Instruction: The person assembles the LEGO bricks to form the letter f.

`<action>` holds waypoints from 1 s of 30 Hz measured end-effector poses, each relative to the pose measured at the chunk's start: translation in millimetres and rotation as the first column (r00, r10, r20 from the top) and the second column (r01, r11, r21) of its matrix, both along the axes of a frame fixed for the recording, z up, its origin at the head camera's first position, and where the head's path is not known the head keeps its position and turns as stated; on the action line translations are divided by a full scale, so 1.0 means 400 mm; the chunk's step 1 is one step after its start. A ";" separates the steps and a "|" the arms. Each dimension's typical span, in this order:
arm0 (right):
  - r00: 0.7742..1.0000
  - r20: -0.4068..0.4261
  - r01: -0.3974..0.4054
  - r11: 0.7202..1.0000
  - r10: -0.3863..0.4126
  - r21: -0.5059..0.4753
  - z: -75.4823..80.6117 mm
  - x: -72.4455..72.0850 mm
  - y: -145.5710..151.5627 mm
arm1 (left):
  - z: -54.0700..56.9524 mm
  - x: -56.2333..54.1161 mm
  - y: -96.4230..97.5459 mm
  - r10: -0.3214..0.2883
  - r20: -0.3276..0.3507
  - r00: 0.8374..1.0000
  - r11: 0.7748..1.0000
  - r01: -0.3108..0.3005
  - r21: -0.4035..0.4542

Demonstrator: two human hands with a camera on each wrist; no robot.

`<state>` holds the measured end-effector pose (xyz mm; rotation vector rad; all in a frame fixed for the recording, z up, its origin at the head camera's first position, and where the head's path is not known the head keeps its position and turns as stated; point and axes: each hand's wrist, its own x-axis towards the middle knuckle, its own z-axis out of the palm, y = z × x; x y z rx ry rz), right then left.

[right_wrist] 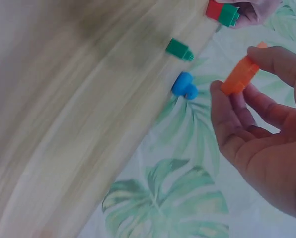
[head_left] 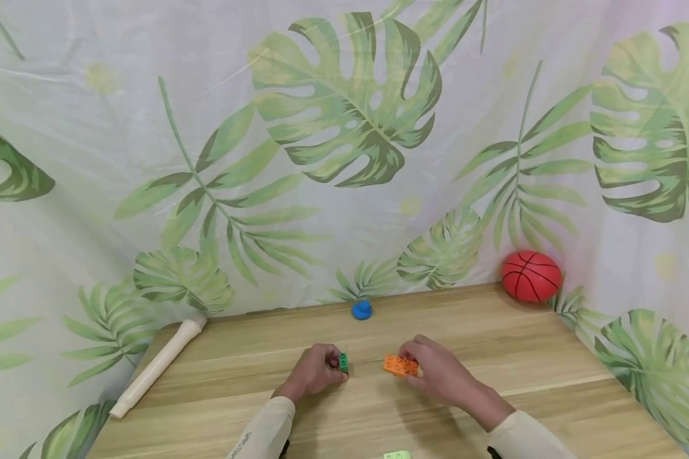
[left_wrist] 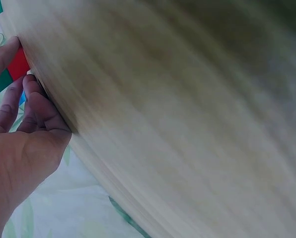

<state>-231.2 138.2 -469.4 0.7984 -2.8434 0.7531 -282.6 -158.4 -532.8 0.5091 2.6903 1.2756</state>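
My left hand [head_left: 317, 371] pinches a green toy block [head_left: 343, 361] joined to a red block [right_wrist: 214, 9], at the middle of the wooden table. Whether this stack touches the table is hard to tell. To its right, my right hand [head_left: 439, 375] grips an orange studded block [head_left: 399, 365] between thumb and fingers, above the tabletop. The two held pieces are apart. A separate green block [right_wrist: 178, 48] stands on the table in the right wrist view. At the bottom edge of the head view, a light green block [head_left: 397, 454] is partly cut off.
A small blue duck [head_left: 362, 310] sits by the table's back edge. At the back right corner is a red ball [head_left: 531, 276] with black lines. A pale stick [head_left: 159, 366] lies along the left edge. Leaf-patterned cloth [head_left: 344, 223] hangs behind the table [head_left: 275, 331].
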 end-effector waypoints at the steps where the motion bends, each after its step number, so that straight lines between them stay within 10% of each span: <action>1: 1.000 -0.005 -0.010 1.000 0.010 -0.005 0.000 -0.009 -0.016 | 0.001 -0.001 0.000 0.002 0.002 1.000 1.000 -0.002 -0.005; 14: 0.990 0.059 -0.126 0.990 0.129 -0.057 -0.038 -0.113 -0.183 | 0.017 -0.007 0.007 -0.006 0.001 1.000 0.999 0.006 -0.034; 30: 0.987 0.077 -0.140 0.989 0.143 -0.051 -0.064 -0.139 -0.230 | 0.015 -0.005 0.003 0.019 0.009 1.000 0.996 -0.018 -0.086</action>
